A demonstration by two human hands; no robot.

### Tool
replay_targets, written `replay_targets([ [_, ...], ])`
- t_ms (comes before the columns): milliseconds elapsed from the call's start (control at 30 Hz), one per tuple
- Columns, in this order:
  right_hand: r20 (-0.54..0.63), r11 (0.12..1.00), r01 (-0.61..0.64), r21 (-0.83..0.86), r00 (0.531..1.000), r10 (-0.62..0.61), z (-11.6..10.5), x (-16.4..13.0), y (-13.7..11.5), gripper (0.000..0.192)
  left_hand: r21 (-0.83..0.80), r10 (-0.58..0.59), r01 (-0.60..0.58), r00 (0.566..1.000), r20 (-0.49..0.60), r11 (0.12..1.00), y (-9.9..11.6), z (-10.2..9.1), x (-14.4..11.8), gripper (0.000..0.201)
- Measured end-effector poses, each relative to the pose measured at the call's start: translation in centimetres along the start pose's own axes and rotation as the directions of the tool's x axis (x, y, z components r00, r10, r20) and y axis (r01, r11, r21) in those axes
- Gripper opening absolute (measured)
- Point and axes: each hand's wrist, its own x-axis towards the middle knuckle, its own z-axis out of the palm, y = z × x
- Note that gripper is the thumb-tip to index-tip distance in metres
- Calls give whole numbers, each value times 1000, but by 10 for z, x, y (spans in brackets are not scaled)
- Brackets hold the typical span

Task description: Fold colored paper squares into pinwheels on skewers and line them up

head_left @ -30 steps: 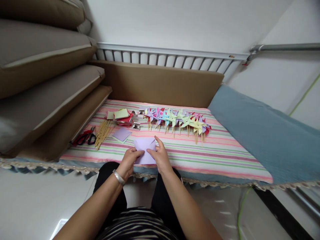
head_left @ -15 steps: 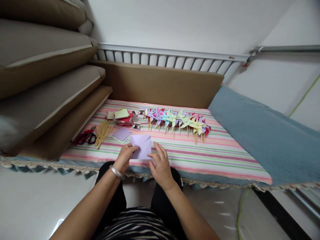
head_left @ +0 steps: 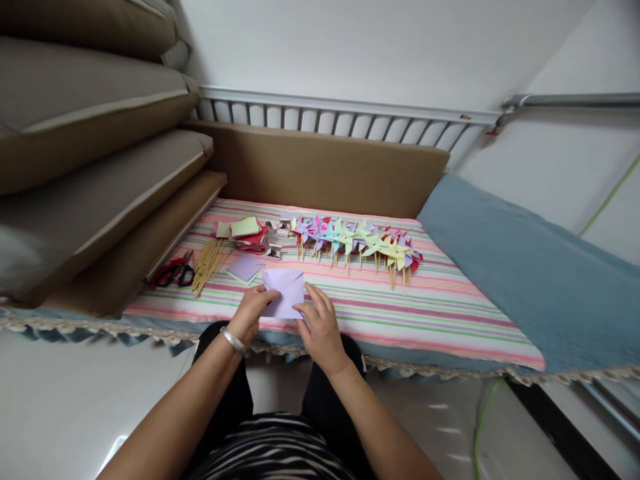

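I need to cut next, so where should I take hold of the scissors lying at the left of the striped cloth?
Probably by the dark handle loops at the near end of the scissors. They lie flat beside the wooden sticks, handles toward the cloth's edge, so come from above on the near side, clear of the sticks.

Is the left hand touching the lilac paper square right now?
Touching. The head view shows the left hand with its fingers laid over the lower left edge of the lilac paper square, no gap between them, on the striped cloth.
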Motion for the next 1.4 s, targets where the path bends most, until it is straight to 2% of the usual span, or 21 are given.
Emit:
replay_targets([
  [167,-15,1000,9,27,1000,-9,-3,2,0,19,30,12,-11,999,-31,1000,1,-1,1,19],
  [333,-33,998,-17,68,999,19,-5,5,0,17,67,21,-20,1000,-9,998,-1,0,1,14],
  [667,30,967,-189,172,982,187,-2,23,3,4,187,12,-43,986,165,981,-2,7,-11,15],
  [1100,85,942,-275,191,961,263,-5,22,5,5,224,-10,-52,964,267,973,-6,5,-9,16],
  [1400,153,904,-375,207,925,349,-9,26,5,8,207,-46,-37,922,383,978,1,1,-11,20],
])
